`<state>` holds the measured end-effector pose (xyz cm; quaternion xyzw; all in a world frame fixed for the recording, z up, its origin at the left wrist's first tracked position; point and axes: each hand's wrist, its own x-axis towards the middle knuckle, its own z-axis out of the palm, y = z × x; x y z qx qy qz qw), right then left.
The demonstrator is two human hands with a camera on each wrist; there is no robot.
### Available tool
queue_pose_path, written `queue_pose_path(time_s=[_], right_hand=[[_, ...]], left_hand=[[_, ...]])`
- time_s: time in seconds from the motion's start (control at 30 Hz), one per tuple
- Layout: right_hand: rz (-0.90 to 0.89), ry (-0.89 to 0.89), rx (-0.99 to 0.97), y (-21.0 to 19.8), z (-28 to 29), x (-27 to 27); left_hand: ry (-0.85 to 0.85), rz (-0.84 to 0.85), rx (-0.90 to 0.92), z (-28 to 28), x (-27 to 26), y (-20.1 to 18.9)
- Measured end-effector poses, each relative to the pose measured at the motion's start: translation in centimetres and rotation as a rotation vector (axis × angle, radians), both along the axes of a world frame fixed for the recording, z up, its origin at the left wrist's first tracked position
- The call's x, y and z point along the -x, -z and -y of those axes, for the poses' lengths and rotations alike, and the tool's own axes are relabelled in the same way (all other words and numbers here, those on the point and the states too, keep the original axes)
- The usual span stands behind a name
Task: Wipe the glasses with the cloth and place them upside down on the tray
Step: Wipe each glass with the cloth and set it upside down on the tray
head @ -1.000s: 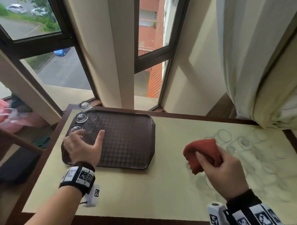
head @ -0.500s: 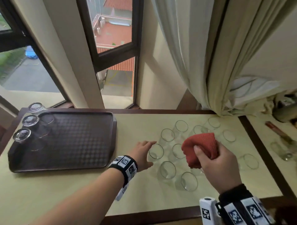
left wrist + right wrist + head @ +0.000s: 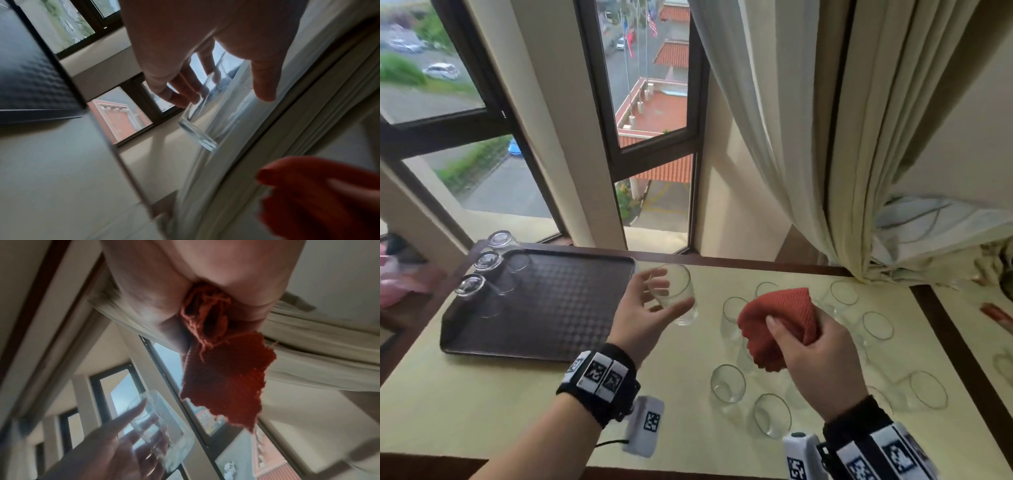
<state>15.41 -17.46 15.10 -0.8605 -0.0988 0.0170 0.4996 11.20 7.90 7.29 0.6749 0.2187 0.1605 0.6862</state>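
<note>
My left hand (image 3: 654, 305) holds a clear glass (image 3: 674, 293) upright above the table, fingers behind it and thumb in front; the left wrist view shows the same glass (image 3: 207, 120) between thumb and fingers. My right hand (image 3: 808, 346) grips a bunched red cloth (image 3: 780, 318) just right of the glass; in the right wrist view the cloth (image 3: 224, 376) hangs from the palm. A dark brown tray (image 3: 544, 308) lies at the left with three glasses upside down (image 3: 482, 274) along its left edge. Several upright glasses (image 3: 727, 383) stand on the table under and around my right hand.
The cream table (image 3: 482, 404) has a dark wooden border and stands against a window wall. A pale curtain (image 3: 808, 137) hangs at the back right. Small items (image 3: 996, 311) lie on a surface at the far right.
My left hand moved from the tray to the group of glasses, took one and lifted it off the table. The right hand kept hold of the cloth. The head view swung right.
</note>
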Motion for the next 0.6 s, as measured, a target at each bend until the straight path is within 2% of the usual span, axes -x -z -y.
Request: queue_pose_path(time_s=[0.1, 0.17, 0.27, 0.33, 0.43, 0.47, 0.6], right_hand=[[0.155, 0.057, -0.099, -2.9, -2.7, -0.8], [0.262, 0.015, -0.192, -5.7, -4.7, -0.7], [0.41, -0.172, -0.332, -9.3, -7.3, 0.3], [0.545, -0.337, -0.302, -10.5, -8.8, 1.3], [0.744, -0.532, -0.15, -9.3, -10.2, 2.3], [0.787, -0.561, -0.117, -8.6, -10.4, 2.6], [0.792, -0.582, -0.114, -6.2, -10.5, 3.6]], left_hand=[[0.038, 0.196, 0.261, 0.4, 0.3, -6.9], [0.099, 0.261, 0.385, 1.0, 0.6, -10.8], [0.162, 0.289, 0.499, 1.9, 1.2, -14.2], [0.188, 0.286, 0.538, 2.5, 2.1, -15.8], [0.263, 0.29, 0.631, 2.0, 3.3, -17.3], [0.278, 0.267, 0.611, 1.5, 3.7, -17.6], [0.253, 0.225, 0.615, 0.0, 4.4, -19.2]])
